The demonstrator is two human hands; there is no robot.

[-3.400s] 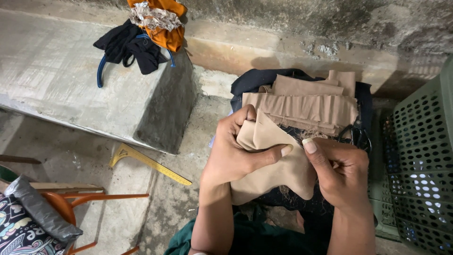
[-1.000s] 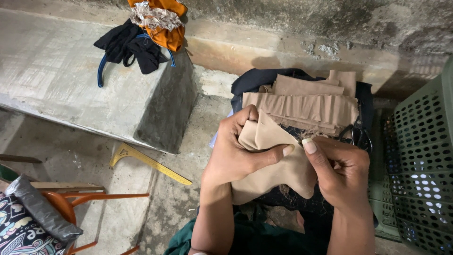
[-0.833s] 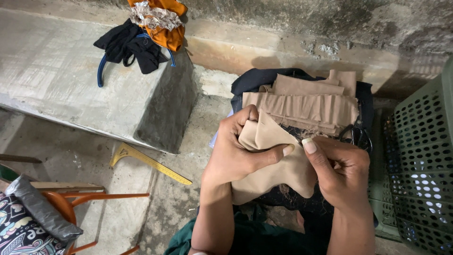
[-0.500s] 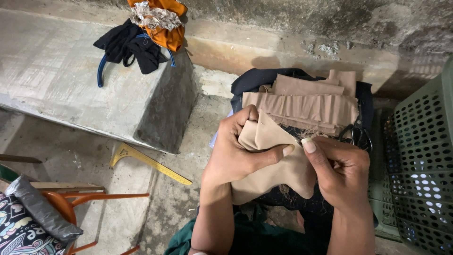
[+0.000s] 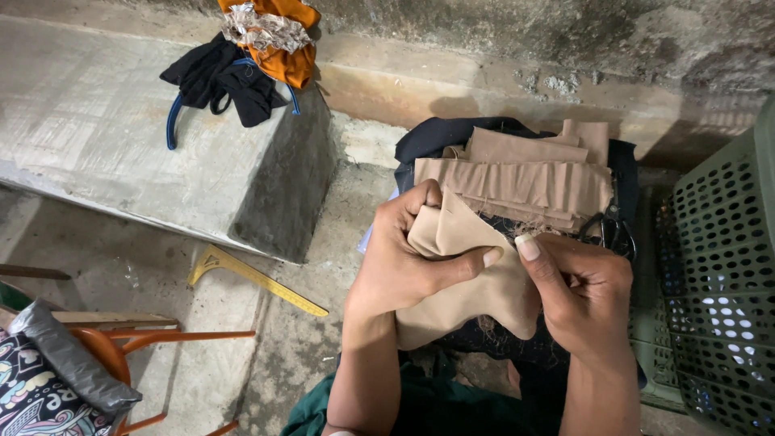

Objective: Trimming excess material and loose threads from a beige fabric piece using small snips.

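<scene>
The left hand (image 5: 404, 266) is clamped on a piece of beige cloth (image 5: 476, 282), its fingers wrapped over the top fold and the thumb pressed across the front. The right hand (image 5: 577, 291) meets it from the other side, fingers closed together and pinching the cloth's edge, thumb tip nearly touching the left thumb. The cloth hangs between both hands, above the person's lap and just in front of a stack of folded beige pieces (image 5: 517, 178) lying on dark fabric (image 5: 436, 137).

A pair of scissors (image 5: 609, 230) lies at the right of the stack, close to the right hand. A green perforated basket (image 5: 718, 258) stands further right. On the concrete ledge (image 5: 121, 137) well to the left lie black clothes (image 5: 222, 77) and an orange garment (image 5: 278, 40); a yellow ruler (image 5: 250, 278) lies on the floor (image 5: 145, 266) below.

In my judgement, the main risk is the thin cloth slipping from the right pinch, since only its edge is held, so the fold could open. A careless move toward the scissors might also nick a finger or snag the cloth.
</scene>
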